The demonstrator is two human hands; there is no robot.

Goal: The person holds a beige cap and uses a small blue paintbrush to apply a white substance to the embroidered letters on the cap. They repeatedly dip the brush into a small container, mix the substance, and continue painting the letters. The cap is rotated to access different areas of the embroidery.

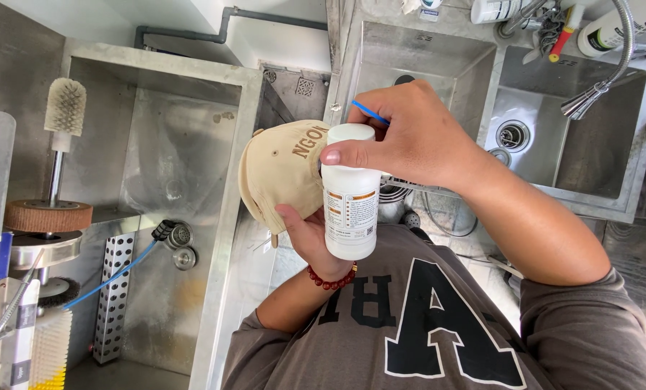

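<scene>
A white plastic bottle with a printed label [350,191] is held upright in front of the person's chest, above the gap between two steel basins. The right hand [410,137] wraps closed around its top, a thin blue stick [370,112] tucked among the fingers. The left hand [310,235], wearing a dark red bead bracelet [330,280], grips a tan cloth cap [281,172] just behind the bottle. To the right lies a stainless steel sink [612,189] with a flexible metal faucet [597,90].

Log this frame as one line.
left hand: holds tan cap | right hand: grips white bottle, blue stick between fingers | background: steel sink
</scene>
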